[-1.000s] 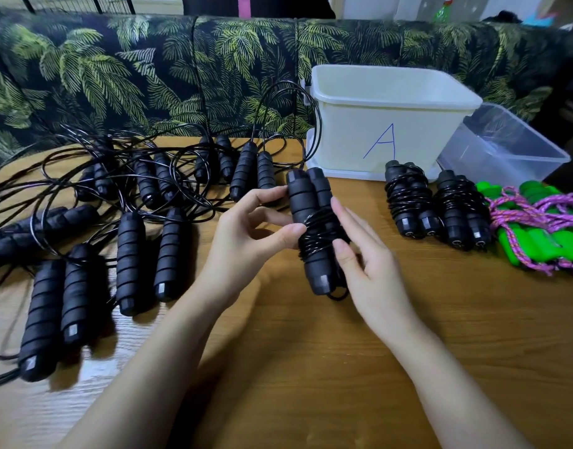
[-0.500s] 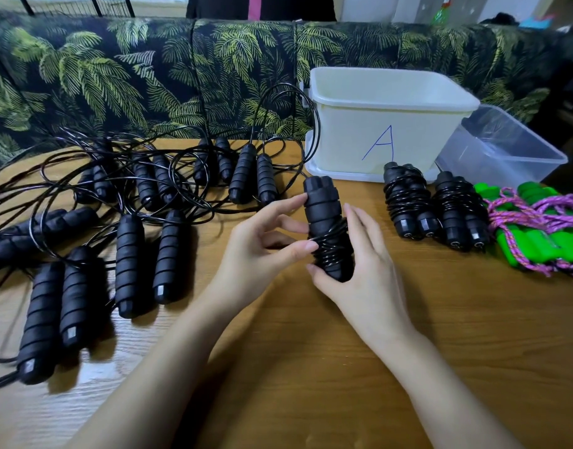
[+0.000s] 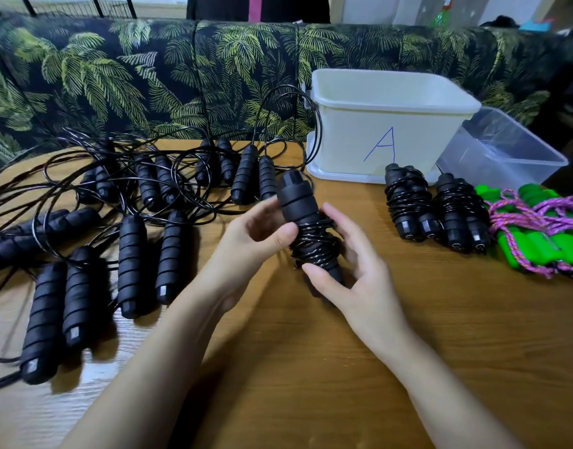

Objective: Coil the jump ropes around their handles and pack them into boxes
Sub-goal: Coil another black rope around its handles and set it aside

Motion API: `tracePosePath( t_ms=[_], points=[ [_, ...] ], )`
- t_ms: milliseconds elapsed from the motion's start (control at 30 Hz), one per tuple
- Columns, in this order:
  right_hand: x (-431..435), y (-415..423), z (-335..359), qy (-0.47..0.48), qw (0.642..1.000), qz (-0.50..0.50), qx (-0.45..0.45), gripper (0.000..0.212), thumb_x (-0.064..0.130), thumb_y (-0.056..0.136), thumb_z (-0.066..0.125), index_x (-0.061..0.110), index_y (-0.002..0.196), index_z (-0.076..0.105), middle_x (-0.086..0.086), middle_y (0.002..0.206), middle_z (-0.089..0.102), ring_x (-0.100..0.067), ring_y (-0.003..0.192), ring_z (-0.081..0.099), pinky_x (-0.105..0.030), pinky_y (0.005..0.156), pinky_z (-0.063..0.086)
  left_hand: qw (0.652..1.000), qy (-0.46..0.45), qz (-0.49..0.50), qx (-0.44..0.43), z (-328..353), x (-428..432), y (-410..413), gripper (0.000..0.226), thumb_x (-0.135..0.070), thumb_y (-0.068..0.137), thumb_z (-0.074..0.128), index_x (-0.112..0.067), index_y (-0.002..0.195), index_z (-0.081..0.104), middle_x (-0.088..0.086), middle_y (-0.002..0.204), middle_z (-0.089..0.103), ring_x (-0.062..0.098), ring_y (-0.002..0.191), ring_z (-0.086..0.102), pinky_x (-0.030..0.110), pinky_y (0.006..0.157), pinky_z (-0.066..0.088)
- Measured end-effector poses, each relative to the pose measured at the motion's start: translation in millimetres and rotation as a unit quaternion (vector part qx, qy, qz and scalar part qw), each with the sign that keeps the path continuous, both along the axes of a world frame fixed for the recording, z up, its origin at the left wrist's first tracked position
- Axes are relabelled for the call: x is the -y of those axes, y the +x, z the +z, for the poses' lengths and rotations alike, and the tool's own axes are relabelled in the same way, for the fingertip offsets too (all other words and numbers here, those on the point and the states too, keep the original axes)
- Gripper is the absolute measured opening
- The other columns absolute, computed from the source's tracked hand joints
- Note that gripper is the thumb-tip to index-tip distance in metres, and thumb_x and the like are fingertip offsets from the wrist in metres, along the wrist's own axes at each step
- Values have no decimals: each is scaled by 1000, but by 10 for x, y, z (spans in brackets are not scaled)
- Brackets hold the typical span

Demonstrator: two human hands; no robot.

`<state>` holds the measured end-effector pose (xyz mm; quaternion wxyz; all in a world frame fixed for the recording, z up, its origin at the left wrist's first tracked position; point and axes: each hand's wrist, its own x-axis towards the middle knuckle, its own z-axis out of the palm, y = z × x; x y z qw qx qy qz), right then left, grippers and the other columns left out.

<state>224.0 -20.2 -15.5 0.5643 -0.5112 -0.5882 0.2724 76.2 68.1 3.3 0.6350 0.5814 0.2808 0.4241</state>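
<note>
Above the table's middle I hold a black jump rope bundle (image 3: 306,222), its cord wound around the paired handles. My left hand (image 3: 256,241) pinches the bundle from the left, thumb on the coils. My right hand (image 3: 353,273) curls around its lower end from the right. Two coiled black bundles (image 3: 408,202) (image 3: 460,212) lie right of it, beside a green-handled rope with pink cord (image 3: 538,231). A white box marked "A" (image 3: 389,102) stands behind, and a clear box (image 3: 502,150) sits to its right.
Several uncoiled black jump ropes (image 3: 133,264) with tangled cords (image 3: 116,176) cover the left half of the wooden table (image 3: 311,367). A palm-print sofa (image 3: 149,76) runs along the far edge. One cord loops up against the white box's left side.
The bundle has turned more upright between my hands. My right hand slid down from its side and now wraps its lower end. My left thumb stays on the coils.
</note>
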Motion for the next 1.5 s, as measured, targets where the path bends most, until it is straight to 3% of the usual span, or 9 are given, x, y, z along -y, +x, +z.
tracePosePath(
  t_ms=[100, 300, 533, 700, 800, 1067, 1300, 1400, 1500],
  points=[
    [2, -9, -7, -4, 1000, 11, 20, 66, 19, 87, 66, 35, 146, 39, 28, 134, 55, -2, 126, 52, -15, 102, 39, 1000, 14, -9, -2, 4, 30, 1, 34, -21, 79, 64, -17, 113, 63, -7, 99, 75, 3, 97, 67, 15, 82, 49],
    [-73, -43, -94, 27, 969, -71, 237, 91, 30, 82, 78, 27, 155, 23, 13, 157, 27, 0, 144, 27, -7, 112, 20, 992, 28, 112, -50, -132, 48, 84, 43, -28, 73, 80, -15, 111, 62, 13, 101, 73, 19, 92, 66, 36, 85, 54],
    [-85, 32, -55, -2, 996, -28, 81, 82, 30, 81, 72, 36, 149, 26, 23, 152, 34, 10, 138, 32, -7, 108, 26, 993, 49, 92, -56, 2, 42, 23, 42, -28, 69, 78, -10, 104, 64, -5, 76, 68, 7, 76, 64, 20, 73, 50],
    [-68, 153, 18, -57, 995, 43, -77, 75, 36, 79, 75, 47, 141, 34, 16, 149, 47, -1, 138, 41, -36, 118, 31, 997, 25, 67, -5, 84, 53, -15, 37, -16, 69, 75, -12, 103, 61, -7, 71, 70, 4, 72, 65, 16, 72, 51],
    [-54, 149, 17, -68, 991, 64, -100, 76, 41, 81, 69, 41, 146, 30, 15, 151, 45, 0, 139, 39, -25, 116, 33, 996, 15, 85, 15, 104, 67, -5, 38, -15, 66, 76, -12, 101, 62, -6, 69, 69, 6, 69, 65, 16, 72, 51],
    [-90, 45, -101, 47, 973, -107, 197, 50, 36, 97, 41, 32, 147, 43, 8, 150, 41, -15, 137, 41, -21, 108, 37, 984, 35, 172, -19, 55, 103, 81, 41, -18, 64, 83, -11, 100, 64, -1, 67, 70, 14, 60, 64, 27, 69, 56],
    [-74, -116, -102, 4, 884, -251, 394, 97, 62, 70, 68, 19, 151, 37, 0, 151, 45, -23, 128, 54, -38, 67, 58, 982, 68, 170, -48, -14, 169, 141, 42, -13, 65, 88, -9, 100, 64, 3, 74, 71, 18, 68, 70, 31, 74, 58],
    [-81, -71, -110, -6, 871, -281, 402, 98, 44, 67, 84, 15, 149, 40, -1, 147, 51, -23, 123, 57, -37, 59, 57, 985, 91, 135, -48, -63, 173, 162, 37, -6, 72, 84, -11, 102, 64, 6, 79, 74, 19, 76, 73, 33, 79, 59],
    [-71, -1, -153, -17, 912, -248, 326, 92, 41, 75, 81, 21, 153, 35, 4, 152, 45, -22, 127, 56, -41, 74, 57, 990, 90, 100, -49, -50, 149, 148, 39, -15, 72, 81, -10, 107, 64, 3, 80, 74, 15, 81, 71, 29, 81, 56]
  ],
)
